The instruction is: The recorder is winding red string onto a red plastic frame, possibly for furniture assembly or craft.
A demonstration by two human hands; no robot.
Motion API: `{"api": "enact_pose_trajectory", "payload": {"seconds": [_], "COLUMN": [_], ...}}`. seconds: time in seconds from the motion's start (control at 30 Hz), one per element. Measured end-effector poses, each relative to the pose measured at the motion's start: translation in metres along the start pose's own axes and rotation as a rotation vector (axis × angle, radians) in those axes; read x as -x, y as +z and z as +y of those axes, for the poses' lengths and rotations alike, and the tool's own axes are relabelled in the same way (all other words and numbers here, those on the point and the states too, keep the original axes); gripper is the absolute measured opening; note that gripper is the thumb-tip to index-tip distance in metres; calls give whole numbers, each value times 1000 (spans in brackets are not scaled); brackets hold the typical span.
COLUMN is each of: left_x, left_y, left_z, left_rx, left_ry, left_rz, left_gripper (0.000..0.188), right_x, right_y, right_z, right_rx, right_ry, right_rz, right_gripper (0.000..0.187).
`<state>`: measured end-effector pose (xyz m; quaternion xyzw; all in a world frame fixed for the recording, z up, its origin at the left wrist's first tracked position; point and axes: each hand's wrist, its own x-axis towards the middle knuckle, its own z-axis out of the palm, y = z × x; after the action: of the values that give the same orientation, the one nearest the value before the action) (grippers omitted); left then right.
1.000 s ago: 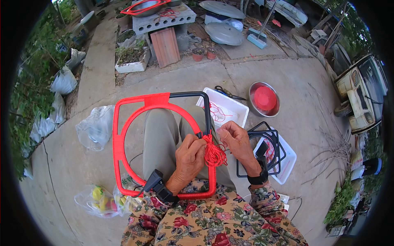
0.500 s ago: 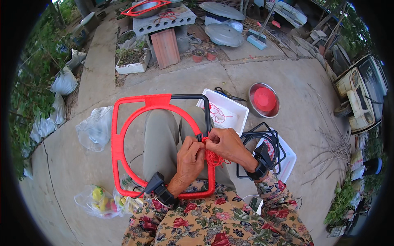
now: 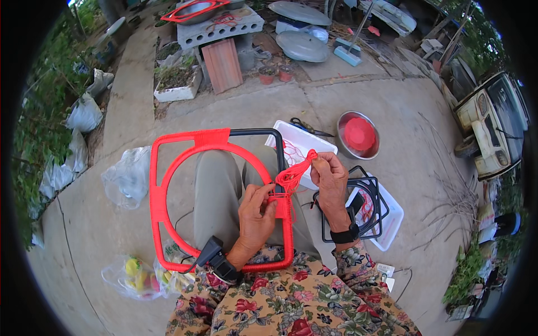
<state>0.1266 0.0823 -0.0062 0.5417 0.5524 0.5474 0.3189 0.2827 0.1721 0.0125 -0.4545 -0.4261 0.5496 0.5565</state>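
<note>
On my lap lies a square metal frame with an inner ring [image 3: 161, 201], mostly wrapped in red cord. Its upper right corner is bare black metal. My left hand [image 3: 258, 215] pinches the frame at its right-hand joint, where turns of cord join ring and side bar. Just right of that joint, my right hand [image 3: 330, 185] grips the end of a looped bundle of red cord [image 3: 294, 172], raised off the frame. Strands run from the bundle to the joint. The exact contact under my left fingertips is hidden.
Beyond my knees are a white tray [image 3: 322, 147] with loose cord, scissors [image 3: 308, 127] and a steel bowl [image 3: 374, 147] holding something red. Bare black frames [image 3: 383, 210] rest on another white tray [image 3: 395, 221] at right. Plastic bags [image 3: 128, 176] lie at left.
My right hand has moved away from the joint, up and to the right, drawing the cord bundle with it. My left hand stays near the joint, its fingers slightly shifted.
</note>
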Motion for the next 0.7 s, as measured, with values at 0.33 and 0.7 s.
{"api": "enact_pose_trajectory", "payload": {"seconds": [0.33,0.7], "left_x": [2,-3], "left_y": [-5,-44], "left_z": [-1,16], "left_rx": [563,792], "left_ry": [-519,-656], "left_rz": [50,-34], "left_gripper": [32,27], "right_x": [-30,-25], "right_y": [-39,-94], "right_z": [-41,-24], "right_rx": [-599,-1011], "right_ry": [88,304], "right_rz": [185,-151], "right_gripper": [15,21]}}
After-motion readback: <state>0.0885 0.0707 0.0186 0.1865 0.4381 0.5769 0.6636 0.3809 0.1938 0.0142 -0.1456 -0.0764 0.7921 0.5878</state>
